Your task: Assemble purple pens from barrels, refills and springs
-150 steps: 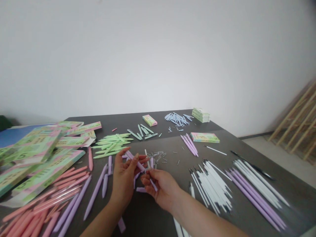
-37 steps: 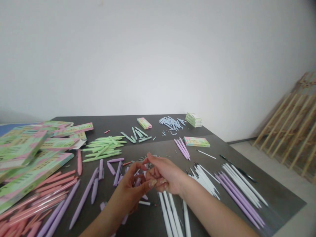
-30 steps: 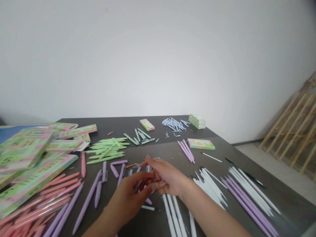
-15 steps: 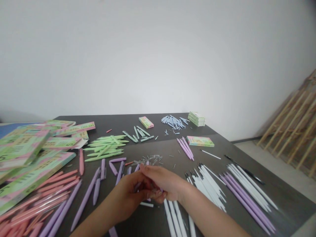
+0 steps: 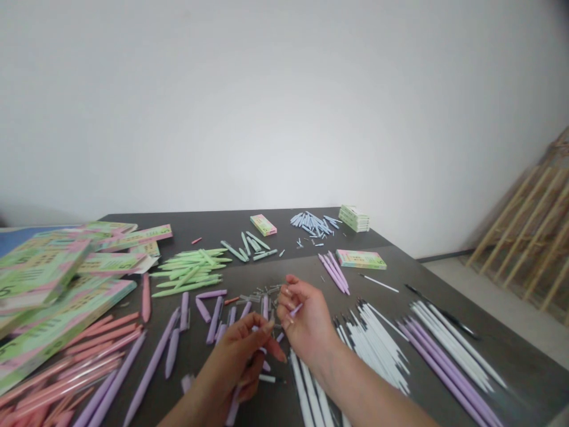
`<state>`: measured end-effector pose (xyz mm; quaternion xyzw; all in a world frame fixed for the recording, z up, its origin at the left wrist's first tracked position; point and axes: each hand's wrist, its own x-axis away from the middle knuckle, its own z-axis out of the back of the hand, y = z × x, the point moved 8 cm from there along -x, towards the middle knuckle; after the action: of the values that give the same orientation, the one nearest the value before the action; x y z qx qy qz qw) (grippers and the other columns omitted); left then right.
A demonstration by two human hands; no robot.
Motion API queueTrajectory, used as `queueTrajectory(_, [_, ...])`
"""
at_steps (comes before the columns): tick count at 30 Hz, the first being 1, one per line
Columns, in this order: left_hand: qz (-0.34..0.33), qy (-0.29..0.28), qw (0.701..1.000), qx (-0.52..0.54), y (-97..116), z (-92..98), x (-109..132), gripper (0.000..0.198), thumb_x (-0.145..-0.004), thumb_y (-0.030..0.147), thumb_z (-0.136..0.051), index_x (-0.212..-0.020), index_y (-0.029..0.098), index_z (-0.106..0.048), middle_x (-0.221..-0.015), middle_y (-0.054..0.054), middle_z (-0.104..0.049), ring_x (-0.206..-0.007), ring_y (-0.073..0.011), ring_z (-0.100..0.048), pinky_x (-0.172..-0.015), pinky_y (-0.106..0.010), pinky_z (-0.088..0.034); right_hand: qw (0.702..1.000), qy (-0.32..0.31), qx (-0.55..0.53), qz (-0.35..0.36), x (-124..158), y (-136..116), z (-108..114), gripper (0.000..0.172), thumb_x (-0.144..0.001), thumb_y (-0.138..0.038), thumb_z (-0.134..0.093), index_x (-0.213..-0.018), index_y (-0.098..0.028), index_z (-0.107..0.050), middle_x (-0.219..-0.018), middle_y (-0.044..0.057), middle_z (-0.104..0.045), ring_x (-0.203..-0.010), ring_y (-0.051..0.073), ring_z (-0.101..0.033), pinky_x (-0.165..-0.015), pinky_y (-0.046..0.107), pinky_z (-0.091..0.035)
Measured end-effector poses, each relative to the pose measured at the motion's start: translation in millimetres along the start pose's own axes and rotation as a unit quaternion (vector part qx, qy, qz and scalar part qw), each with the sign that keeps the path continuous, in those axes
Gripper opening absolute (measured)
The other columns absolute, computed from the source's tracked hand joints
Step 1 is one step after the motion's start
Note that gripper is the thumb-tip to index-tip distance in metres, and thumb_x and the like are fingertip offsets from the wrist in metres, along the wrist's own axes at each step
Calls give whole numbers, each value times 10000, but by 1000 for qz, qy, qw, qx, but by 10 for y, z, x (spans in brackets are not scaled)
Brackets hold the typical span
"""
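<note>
Short of the table's (image 5: pixel 208 224) far edge, the right hand (image 5: pixel 310 323) curls round a purple pen part (image 5: pixel 296 309), probably steadying it; whether the left hand (image 5: pixel 240 354) pinches anything is unclear.

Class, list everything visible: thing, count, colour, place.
Wall: one, white, back
Table: one, dark, centre
Slatted frame: one, tan, right
Flat surface: one, blue, left
Pen boxes: many, pink-green, left, back
Coral pen pieces: many, reddish, mostly left
Green barrels: many, lime to greyish, centre
Blue pen pieces: many, pale, back
Lilac pen pieces: many, purple, front, right
Refills: many, white, right
White tubes: several, white, front
Small parts: many, grey, centre
Black pen: one, black, right
Left hand, right hand: two, bare, front
</note>
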<state>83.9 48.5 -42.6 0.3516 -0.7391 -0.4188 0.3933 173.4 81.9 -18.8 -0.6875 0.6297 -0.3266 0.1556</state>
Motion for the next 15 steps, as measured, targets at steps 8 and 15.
queueTrajectory(8, [-43, 19, 999, -28, -43, -63, -12, 377, -626, 526, -646, -752, 211, -481, -348, 109, -475, -192, -9, -174, -204, -128, -171, 997, -49, 45, 37, 166, 36, -146, 306, -498, -98, -423, -779, -210, -473, -688, -46, -416, -429, 64, -316, -388, 196, -241])
queueTrajectory(15, [-72, 109, 991, -27, -25, -6, -13, 375, -542, 484, -694, -693, 196, -508, -361, 107, -449, -194, -6, -204, -231, -150, -126, 972, -87, 185, 119, 286, 44, -237, 223, -688, -112, -416, -864, -219, -501, -753, -38, -430, -508, 71, -365, -457, 177, -325])
